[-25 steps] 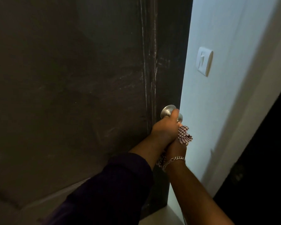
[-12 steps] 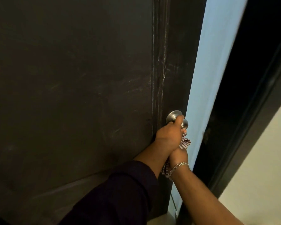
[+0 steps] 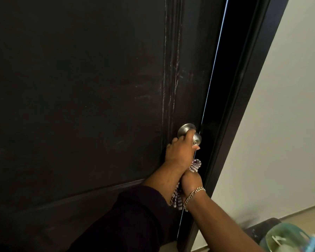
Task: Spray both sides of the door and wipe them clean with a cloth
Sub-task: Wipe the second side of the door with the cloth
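The dark door (image 3: 80,97) fills most of the view, nearly shut against its black frame (image 3: 244,88), with only a thin bright slit of light showing along its right edge. Its painted face carries pale scuffs and streaks, thickest along the raised vertical moulding just left of the knob (image 3: 188,133). The knob is round, brushed metal, set close to the door's edge at mid-height.

The left hand (image 3: 180,153) reaches up from a dark sleeve (image 3: 131,220) and grips the knob, fingers curled over its top and thumb pointing toward the frame. Just below it, touching its wrist, the right hand (image 3: 191,182) is curled round a checked cloth (image 3: 195,165); one bunch of the fabric sticks out above the fist and another hangs beneath it beside the sleeve. A silver chain bracelet (image 3: 194,194) circles the right wrist, and the bare right forearm runs down to the lower right corner.

To the right of the frame stands a plain pale wall (image 3: 280,133), meeting a light floor (image 3: 304,213) near the bottom. In the lower right corner sits a blurred teal object (image 3: 289,239) on something dark; what it is cannot be told.
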